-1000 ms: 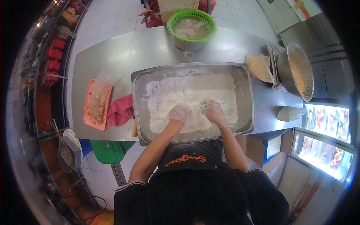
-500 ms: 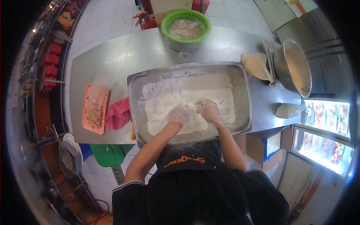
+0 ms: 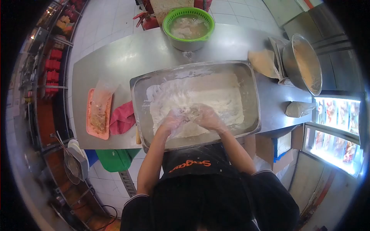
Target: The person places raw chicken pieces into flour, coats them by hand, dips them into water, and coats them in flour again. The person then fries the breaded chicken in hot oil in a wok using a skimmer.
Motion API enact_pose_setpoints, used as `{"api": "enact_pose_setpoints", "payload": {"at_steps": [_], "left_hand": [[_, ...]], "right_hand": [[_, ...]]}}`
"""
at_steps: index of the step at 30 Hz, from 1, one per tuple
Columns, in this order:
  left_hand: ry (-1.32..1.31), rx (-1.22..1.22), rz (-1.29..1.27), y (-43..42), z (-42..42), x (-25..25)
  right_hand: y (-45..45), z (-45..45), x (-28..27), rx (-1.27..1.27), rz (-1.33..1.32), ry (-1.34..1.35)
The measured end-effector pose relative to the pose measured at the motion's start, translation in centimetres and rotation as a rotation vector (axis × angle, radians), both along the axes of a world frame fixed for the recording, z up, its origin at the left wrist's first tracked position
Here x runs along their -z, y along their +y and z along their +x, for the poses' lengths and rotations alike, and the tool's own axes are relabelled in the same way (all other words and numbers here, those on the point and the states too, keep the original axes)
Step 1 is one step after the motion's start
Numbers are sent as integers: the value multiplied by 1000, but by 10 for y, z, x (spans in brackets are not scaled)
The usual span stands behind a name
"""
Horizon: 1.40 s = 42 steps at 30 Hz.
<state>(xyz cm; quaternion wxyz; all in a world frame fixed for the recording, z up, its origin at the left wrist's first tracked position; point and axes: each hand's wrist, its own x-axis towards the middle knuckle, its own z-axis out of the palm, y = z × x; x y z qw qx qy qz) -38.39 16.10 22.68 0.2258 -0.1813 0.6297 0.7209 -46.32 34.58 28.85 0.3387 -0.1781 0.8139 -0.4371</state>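
Note:
Both my hands, in thin clear gloves dusted white, meet above a large metal tray (image 3: 252,100) holding a bed of white flour (image 3: 219,86). My left hand (image 3: 175,118) curls in from the left, and my right hand (image 3: 208,118) closes in from the right. Between their fingers is a lumpy flour-coated piece of food (image 3: 189,112); its exact kind is hidden by flour and fingers. At the table's far side, a green colander (image 3: 166,27) sits in a metal pot with pale wet pieces in cloudy liquid.
Left of the tray lie a pink cloth (image 3: 122,118) and an orange-pink tray (image 3: 91,130) with a plastic bag on it. A wooden handle (image 3: 138,135) touches the tray's left side. On the right stand a large metal bowl (image 3: 288,61), a brown paper piece (image 3: 262,63) and a pale bag (image 3: 298,109).
My hands have come together over the flour. The left has shifted left and turned inward, and the right has moved left and slightly down, joining it at the floured piece.

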Motion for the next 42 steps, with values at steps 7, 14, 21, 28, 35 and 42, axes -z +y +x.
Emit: {"api": "enact_pose_setpoints", "payload": {"at_steps": [7,14,21,28,35,42], "left_hand": [[-155,-183,-14,8,-2,-38],[147,-101,76,9,12,-7],[-10,-159,12,9,5,-26],[153,-5,-371,1,8,-6],[121,254,-981,-67,54,26],[-211,115,-1038,-65,69,8]], "right_hand": [[-5,9,6,-55,-57,91],[3,4,-9,-57,64,81],[9,7,-11,76,68,56],[17,2,-16,-97,45,93],[151,-61,24,489,503,315],[144,-70,15,444,589,445]]}}
